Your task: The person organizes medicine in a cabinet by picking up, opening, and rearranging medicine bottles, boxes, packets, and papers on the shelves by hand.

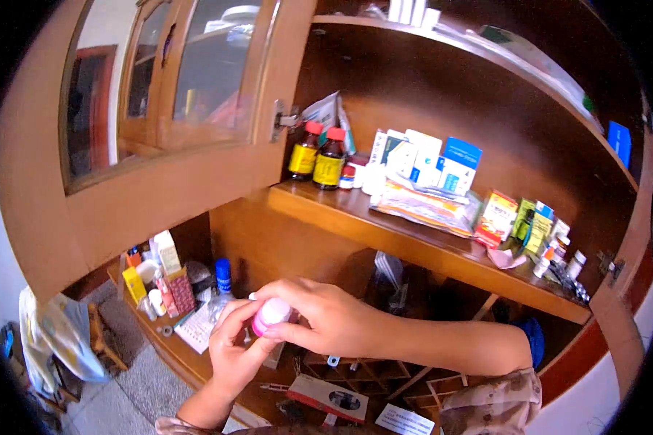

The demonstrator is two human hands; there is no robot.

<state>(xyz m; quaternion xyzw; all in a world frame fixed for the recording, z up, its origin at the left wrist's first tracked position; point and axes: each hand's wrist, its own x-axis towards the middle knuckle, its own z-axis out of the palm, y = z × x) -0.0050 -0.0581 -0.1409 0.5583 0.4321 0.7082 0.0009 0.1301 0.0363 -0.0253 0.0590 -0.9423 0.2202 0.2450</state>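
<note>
In front of the cabinet, a small pink bottle (260, 325) with a white cap (275, 311) is held between both hands. My left hand (232, 341) is closed around the bottle's side from the left. My right hand (323, 312) comes in from the right, its thumb and fingers closed about the cap and upper part. Much of the bottle is hidden by the fingers. Beyond the hands, a blue-capped spray can (223, 275) stands on the lower surface. A flat box (328, 397) with a dark picture lies below them.
An open glass-paned door (159, 170) swings out at the left. The middle shelf (355, 217) holds two brown red-capped bottles (329, 159), medicine boxes (461, 165) and a plastic packet (424, 206). Toiletries (168, 290) crowd the lower left; a white paper (405, 419) lies at the bottom.
</note>
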